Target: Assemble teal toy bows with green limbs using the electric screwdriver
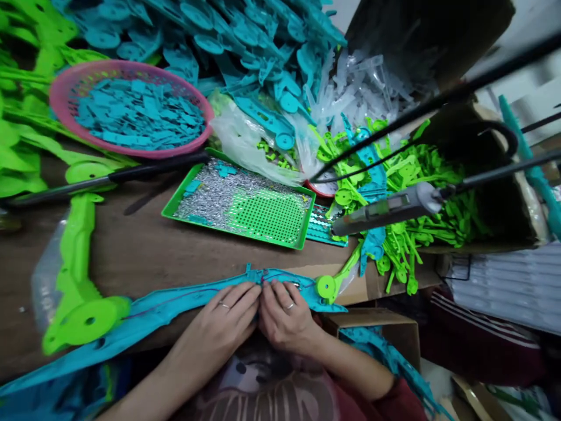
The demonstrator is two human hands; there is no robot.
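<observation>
Head | basket (65,96): blue pcs (140,114) | grn tray (272,211): silver bits (205,192) | L hand (232,310), R hand (284,316) pinching blue frame (164,305)

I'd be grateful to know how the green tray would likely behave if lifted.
The green tray would probably feel heavier on its left, where the small silver pieces lie thickest. They look loose, so may slide if tilted.
</observation>
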